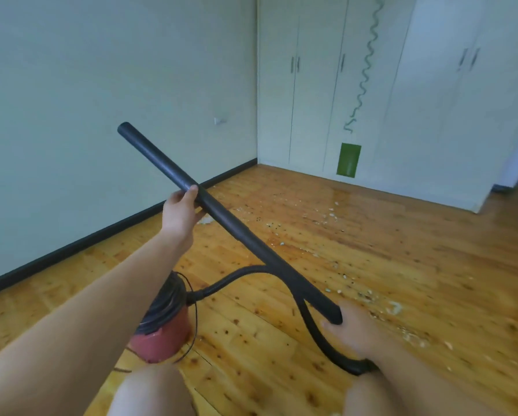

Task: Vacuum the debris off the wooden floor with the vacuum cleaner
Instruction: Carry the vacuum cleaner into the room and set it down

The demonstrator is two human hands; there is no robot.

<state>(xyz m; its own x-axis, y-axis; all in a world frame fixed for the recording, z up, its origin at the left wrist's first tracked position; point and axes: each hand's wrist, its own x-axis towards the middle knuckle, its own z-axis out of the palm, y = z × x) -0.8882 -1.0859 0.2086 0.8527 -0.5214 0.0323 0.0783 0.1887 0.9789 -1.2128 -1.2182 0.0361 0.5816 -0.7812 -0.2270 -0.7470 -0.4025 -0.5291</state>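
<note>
Black wand (230, 220) held two-handed, left hand (180, 212) wrapped mid-tube, right hand (352, 330) gripping the near end, probably to aim at the debris (394, 308).

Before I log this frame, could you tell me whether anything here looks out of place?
Yes: debris lies strewn over the wooden floor before the wardrobe. The black tube, gripped by the left hand and right hand, points up toward the wall, not at the mess.

Black vacuum tube (221, 211), black ribbed hose (315, 331), red vacuum canister (164, 337), knotty honey-coloured wooden floor (417, 265), pale speckled debris (336, 217), white wardrobe (402, 85), green rectangle (348, 160)
</note>
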